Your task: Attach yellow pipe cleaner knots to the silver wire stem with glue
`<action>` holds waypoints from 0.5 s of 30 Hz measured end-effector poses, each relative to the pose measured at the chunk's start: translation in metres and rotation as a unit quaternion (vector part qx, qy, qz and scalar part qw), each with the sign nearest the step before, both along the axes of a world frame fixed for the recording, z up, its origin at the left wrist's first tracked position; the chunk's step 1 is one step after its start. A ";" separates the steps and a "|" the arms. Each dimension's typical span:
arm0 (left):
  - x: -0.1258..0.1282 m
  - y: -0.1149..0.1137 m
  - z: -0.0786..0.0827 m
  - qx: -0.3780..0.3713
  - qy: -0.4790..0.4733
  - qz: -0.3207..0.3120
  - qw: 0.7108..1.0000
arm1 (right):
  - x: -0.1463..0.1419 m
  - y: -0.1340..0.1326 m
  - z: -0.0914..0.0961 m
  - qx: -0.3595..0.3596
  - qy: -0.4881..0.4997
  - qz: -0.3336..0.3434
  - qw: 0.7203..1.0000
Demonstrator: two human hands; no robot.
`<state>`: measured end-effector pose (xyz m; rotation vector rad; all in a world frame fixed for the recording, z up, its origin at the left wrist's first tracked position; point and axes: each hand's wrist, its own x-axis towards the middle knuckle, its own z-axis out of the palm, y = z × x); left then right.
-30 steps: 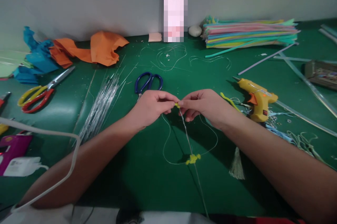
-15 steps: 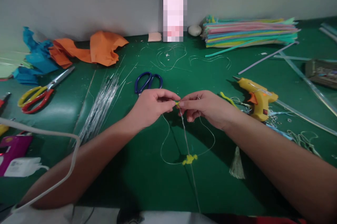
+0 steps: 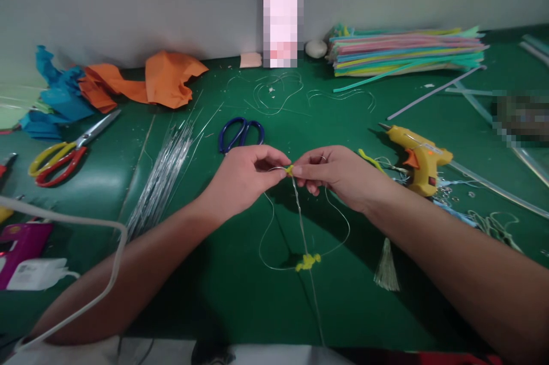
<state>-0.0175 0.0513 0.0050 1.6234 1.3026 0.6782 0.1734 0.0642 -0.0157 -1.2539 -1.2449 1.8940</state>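
Near the middle of the green table, my left hand [image 3: 253,176] and my right hand [image 3: 332,176] meet fingertip to fingertip. Both pinch a small yellow fuzzy piece [image 3: 290,170], perhaps pipe cleaner, partly hidden by the fingers. From it a twisted silvery wire [image 3: 301,213] runs down toward me. Lower on that wire sits a yellow fuzzy knot [image 3: 307,262]. Thin wire loops [image 3: 260,245] curve from this knot up to each hand. Just beyond my left hand lie blue-handled scissors [image 3: 241,133], their blades hidden.
A bundle of wires [image 3: 163,176] and red-yellow scissors [image 3: 64,162] lie left. To the right are a yellow glue gun [image 3: 422,156] and a pale tassel [image 3: 386,268]. Coloured pipe cleaners [image 3: 407,53] and a propped phone [image 3: 281,19] stand at the back. A white cable [image 3: 122,250] crosses my left forearm.
My left fingers have shifted slightly at the yellow piece, and a bit of thin wire now shows between its thumb and forefinger. The right hand keeps its pinch.
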 end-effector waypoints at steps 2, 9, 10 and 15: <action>-0.002 0.000 0.003 0.017 0.028 0.001 0.999 | 0.001 0.000 0.000 0.003 0.000 0.005 1.000; -0.008 -0.001 0.014 -0.022 0.137 0.002 0.990 | 0.001 0.000 0.002 0.023 0.001 0.029 0.999; -0.008 -0.001 0.015 -0.036 0.141 -0.003 0.989 | 0.001 0.000 0.002 0.026 -0.003 0.032 0.999; -0.008 0.000 0.015 -0.057 0.135 -0.011 0.989 | -0.001 -0.002 0.005 0.047 -0.024 0.026 0.998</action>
